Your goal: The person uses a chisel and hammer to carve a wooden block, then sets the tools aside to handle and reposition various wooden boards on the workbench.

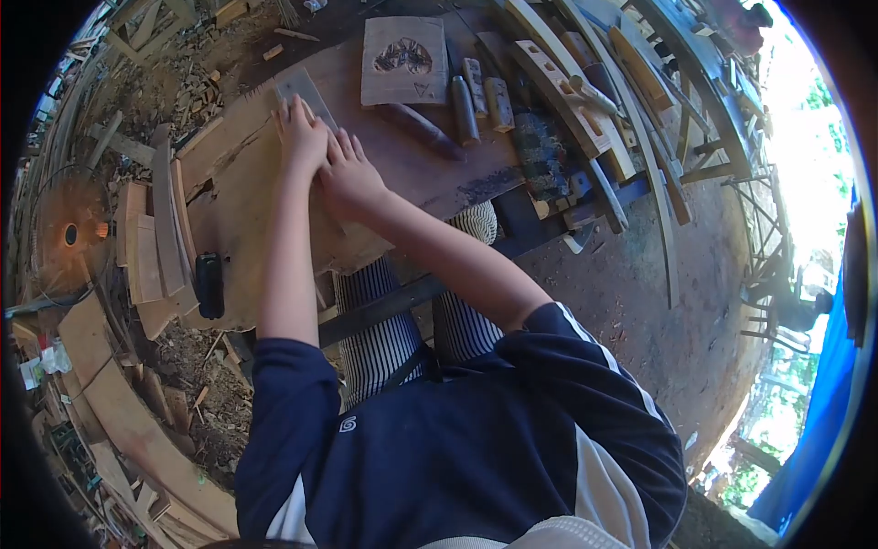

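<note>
My left hand (302, 142) lies on a flat grey plate or strip (309, 91), fingers stretched out toward its far end. Close against it, my right hand (352, 183) rests with its fingers extended and its fingertips near my left wrist. Under both hands is a large brown wooden board (240, 215) with a ragged edge. How far the grey piece runs beneath my palms is hidden. Beyond the right hand lie a dark cylindrical rod (421, 130) and a light square panel (402, 82) with a dark carved pattern.
Short rounded tools (465, 110) and a dark patterned cloth (540, 156) lie to the right. Long slotted wooden pieces (572, 105) are stacked beyond them. A dark case-like object (209, 285) sits at the board's left edge. A round fan (71, 234) stands at far left.
</note>
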`<state>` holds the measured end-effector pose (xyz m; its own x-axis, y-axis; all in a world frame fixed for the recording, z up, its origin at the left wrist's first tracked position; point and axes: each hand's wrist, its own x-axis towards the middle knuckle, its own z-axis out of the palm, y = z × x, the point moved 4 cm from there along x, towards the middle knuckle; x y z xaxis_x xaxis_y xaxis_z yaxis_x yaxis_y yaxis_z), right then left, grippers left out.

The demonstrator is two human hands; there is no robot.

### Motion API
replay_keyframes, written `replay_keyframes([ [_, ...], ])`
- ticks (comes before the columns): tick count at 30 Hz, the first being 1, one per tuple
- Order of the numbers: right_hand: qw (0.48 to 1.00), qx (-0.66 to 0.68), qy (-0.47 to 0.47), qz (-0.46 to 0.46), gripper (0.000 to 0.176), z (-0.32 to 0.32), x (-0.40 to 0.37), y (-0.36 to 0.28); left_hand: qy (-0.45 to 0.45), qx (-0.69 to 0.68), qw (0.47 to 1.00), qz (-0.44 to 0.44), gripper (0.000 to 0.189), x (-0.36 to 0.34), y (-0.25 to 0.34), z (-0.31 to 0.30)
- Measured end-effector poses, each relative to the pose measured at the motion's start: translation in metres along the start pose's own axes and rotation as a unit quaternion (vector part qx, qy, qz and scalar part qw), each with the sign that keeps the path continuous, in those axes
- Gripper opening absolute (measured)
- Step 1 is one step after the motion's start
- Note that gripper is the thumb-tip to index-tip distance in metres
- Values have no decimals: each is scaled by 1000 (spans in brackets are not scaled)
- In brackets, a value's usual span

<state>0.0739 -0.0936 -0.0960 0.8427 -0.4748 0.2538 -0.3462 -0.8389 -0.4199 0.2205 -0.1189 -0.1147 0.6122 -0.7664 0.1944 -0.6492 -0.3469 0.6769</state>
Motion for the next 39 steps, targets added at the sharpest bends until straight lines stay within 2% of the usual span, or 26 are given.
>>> replay_keyframes([
  [4, 999, 5, 52, 6, 56, 4, 23, 6, -9, 25, 1000, 5, 64, 26, -2, -5],
  [6, 996, 43, 73, 7, 66, 3, 20, 6, -11, -3, 1000, -6, 65, 21, 1, -5],
  [9, 994, 50, 96, 3, 66, -1, 11, 3, -10, -68, 998, 6, 66, 10, 5, -7],
  [13, 994, 60, 93, 9, 64, -10, -12, -7, -16, -44, 999, -9, 68, -15, 15, -10],
  [16, 997, 42, 58, 4, 63, -17, -38, -15, -15, -52, 998, -7, 68, -47, 32, -15],
  [18, 999, 24, 21, 12, 64, -17, -57, -18, -18, -222, 973, -61, 69, -72, 45, -22],
  [19, 999, 25, 19, 11, 64, -22, -67, -22, -8, -236, 971, -47, 67, -84, 44, -21],
  [20, 999, 36, 12, 19, 65, -27, -79, -25, -7, -235, 971, -49, 67, -97, 42, -19],
  [22, 998, 49, 1, 26, 66, -36, -101, -34, -9, -93, 995, 29, 68, -126, 53, -19],
  [28, 998, 56, -22, 29, 64, -40, -135, -45, -44, -90, 995, 16, 74, -159, 81, -23],
  [31, 998, 49, -15, 38, 65, -35, -109, -32, -20, -72, 997, 14, 68, -126, 73, -18],
  [35, 999, 28, -10, 37, 66, -20, -42, -9, 15, -26, 999, 17, 63, -48, 51, -12],
  [37, 997, 51, 49, 19, 68, -12, 0, 4, 30, 19, 999, 23, 63, 1, 38, -12],
  [39, 997, 44, 56, 25, 69, -7, 34, 10, 31, 26, 999, 33, 60, 49, 17, -7],
])
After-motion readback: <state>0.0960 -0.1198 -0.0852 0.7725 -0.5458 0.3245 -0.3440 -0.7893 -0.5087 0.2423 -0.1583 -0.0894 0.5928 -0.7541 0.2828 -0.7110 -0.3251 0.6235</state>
